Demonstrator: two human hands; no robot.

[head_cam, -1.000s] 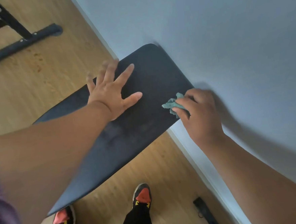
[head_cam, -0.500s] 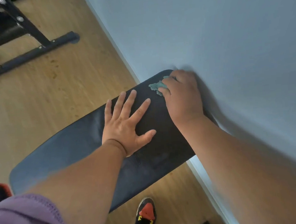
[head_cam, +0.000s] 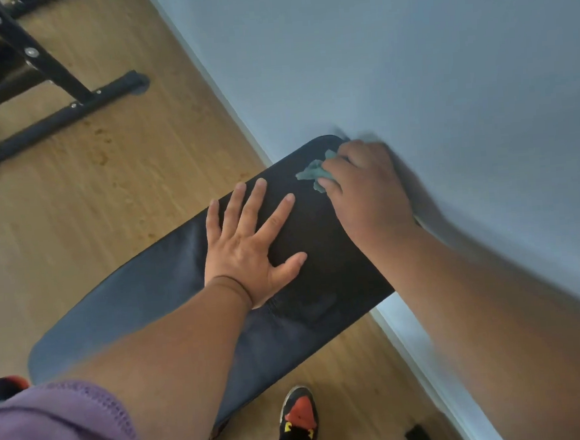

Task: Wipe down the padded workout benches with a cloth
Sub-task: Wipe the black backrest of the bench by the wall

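The right hand (head_cam: pixel 365 194) grips a bunched teal cloth (head_cam: pixel 314 175) on the black bench pad (head_cam: pixel 170 290), frame centre; the left hand (head_cam: pixel 249 250) lies flat and spread. Knuckles could scrape the adjacent wall (head_cam: pixel 407 57); the wad may skip patches.

A purple short sleeve (head_cam: pixel 56 432), bare forearms, black trousers, 1 black shoe (head_cam: pixel 300 415) (red-and-yellow accents).

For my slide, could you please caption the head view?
Right hand wipes a teal cloth on the black bench pad; left hand presses flat.
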